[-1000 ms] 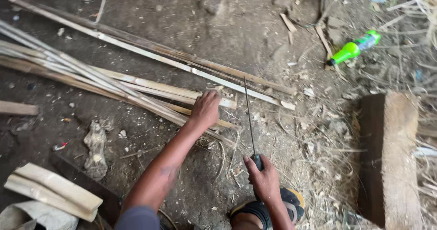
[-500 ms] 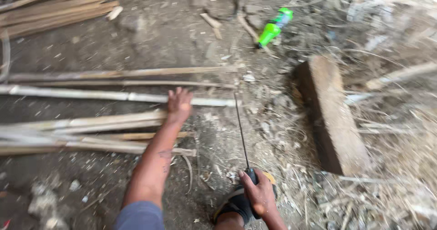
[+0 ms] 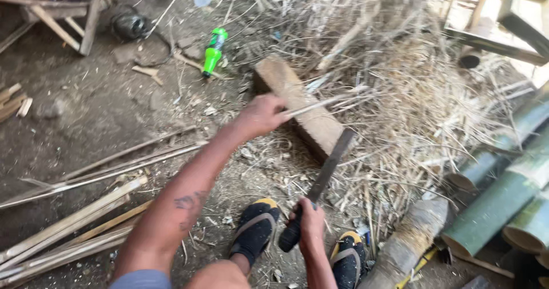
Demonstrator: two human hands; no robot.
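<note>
One head-worn camera only, no second view to overlap with. Looks steeply down and forward from above the person's own arms, close range. Both sandalled feet sit at the bottom edge, left forearm runs up from bottom left toward centre. Bare dirt floor (image 3: 114, 112) fills the left half, pile of dry straw-coloured bamboo shavings (image 3: 423, 94) the upper right, thick green bamboo poles (image 3: 503, 203) at the right edge. Horizon not visible.
</note>
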